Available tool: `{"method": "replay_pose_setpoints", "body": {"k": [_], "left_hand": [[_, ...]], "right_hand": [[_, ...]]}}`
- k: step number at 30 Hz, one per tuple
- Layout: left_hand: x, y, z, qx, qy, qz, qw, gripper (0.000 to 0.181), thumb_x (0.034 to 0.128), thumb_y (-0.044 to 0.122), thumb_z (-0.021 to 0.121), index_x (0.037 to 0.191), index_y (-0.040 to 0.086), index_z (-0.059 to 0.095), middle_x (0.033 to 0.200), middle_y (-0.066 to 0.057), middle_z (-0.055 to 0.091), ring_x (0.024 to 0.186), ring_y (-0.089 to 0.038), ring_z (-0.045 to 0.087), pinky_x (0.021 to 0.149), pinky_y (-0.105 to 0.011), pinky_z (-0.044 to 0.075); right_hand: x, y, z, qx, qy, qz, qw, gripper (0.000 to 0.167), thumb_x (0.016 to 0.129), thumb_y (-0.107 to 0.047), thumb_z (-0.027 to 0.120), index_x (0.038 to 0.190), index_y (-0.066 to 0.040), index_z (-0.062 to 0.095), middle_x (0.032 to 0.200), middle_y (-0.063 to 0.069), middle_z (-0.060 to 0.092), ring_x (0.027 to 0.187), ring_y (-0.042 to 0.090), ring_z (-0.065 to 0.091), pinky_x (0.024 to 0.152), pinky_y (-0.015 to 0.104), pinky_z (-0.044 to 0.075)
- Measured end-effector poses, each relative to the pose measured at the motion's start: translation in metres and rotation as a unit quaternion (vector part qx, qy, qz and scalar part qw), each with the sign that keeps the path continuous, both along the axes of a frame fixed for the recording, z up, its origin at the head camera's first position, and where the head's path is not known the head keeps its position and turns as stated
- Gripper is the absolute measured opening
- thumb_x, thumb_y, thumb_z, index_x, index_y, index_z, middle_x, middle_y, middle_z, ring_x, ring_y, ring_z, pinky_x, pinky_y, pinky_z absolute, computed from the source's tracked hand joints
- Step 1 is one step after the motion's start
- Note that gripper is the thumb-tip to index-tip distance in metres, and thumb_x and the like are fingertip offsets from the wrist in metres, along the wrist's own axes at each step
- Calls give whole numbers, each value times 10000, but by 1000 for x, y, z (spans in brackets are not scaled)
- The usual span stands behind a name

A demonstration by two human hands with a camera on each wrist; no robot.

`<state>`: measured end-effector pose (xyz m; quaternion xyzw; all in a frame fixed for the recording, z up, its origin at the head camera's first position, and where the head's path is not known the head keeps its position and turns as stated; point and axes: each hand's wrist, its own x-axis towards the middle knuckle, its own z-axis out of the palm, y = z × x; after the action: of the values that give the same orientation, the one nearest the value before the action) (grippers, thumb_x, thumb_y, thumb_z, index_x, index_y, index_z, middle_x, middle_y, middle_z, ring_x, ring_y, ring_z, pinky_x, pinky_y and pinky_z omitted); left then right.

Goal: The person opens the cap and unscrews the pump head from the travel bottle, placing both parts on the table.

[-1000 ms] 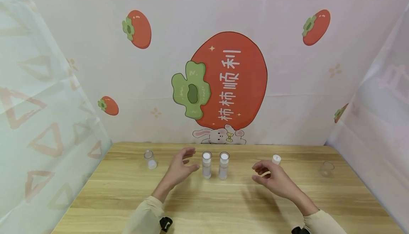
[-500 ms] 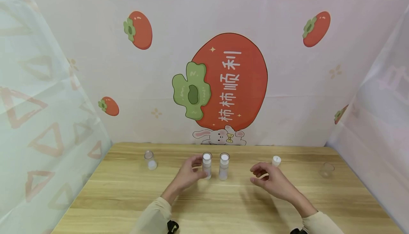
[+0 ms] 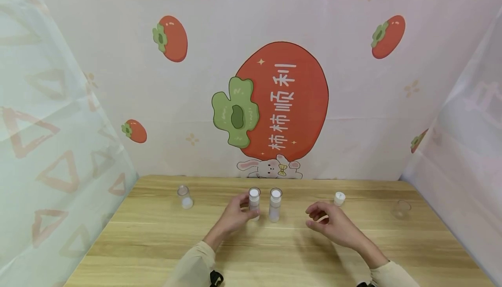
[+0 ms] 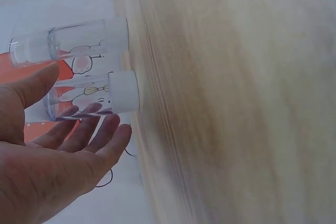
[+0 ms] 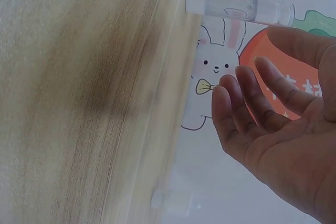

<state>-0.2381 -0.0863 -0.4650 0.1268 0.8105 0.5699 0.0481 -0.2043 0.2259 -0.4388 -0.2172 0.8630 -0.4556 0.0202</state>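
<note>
Two clear bottles with white tops and white bases stand upright, side by side. My left hand is around the left bottle, its thumb in front and its fingers behind. In the left wrist view the fingertips show partly through the clear wall of this bottle, whose white base meets the table. To its right the other bottle stands untouched, a small gap away. My right hand hovers over the table, fingers loosely bent, holding nothing. A small white cap lies just behind it.
At the left of the wooden table stands a clear container with a white lower part. A clear, cup-like piece is at the far right. A printed cloth rises along the table's back edge.
My left hand has moved right, from beside the left bottle to around it. The right hand has shifted slightly left and nearer, showing more of the white cap. The bottles have stayed in place.
</note>
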Motion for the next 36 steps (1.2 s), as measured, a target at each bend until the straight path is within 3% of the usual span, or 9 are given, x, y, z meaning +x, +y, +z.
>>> {"method": "replay_pose_setpoints", "body": {"k": [12,19,26,36], "left_hand": [[1,2,-5,-39,45,-33,10000,394,949,88,707,1316,-21,612,1200,-158,674,1128,-334,617,973,-506,504],[5,1,-2,-111,125,128,9998,393,930,103,730,1289,-19,629,1181,-166,675,1109,-341,618,964,-513,506],[7,2,5,-292,172,299,9990,384,950,198,727,1284,26,643,1133,-92,664,1071,-280,604,902,-460,526],[13,6,18,-443,780,184,9958,369,926,199,752,1252,46,670,1096,-60,662,1019,-241,595,858,-407,519]], "right_hand": [[3,-2,0,50,-25,98,9999,222,922,-138,753,1083,-12,667,1020,150,646,893,168,611,743,311,560],[3,-3,0,97,-72,143,9998,237,929,-164,749,1097,-19,665,1031,149,651,906,177,615,752,316,559],[3,-7,1,69,-98,147,9998,253,926,-176,754,1100,-14,666,1026,148,652,903,168,617,755,305,555],[6,-17,4,1,57,268,9996,202,929,-154,749,1094,-74,664,1015,135,653,902,150,625,776,318,556]]}}
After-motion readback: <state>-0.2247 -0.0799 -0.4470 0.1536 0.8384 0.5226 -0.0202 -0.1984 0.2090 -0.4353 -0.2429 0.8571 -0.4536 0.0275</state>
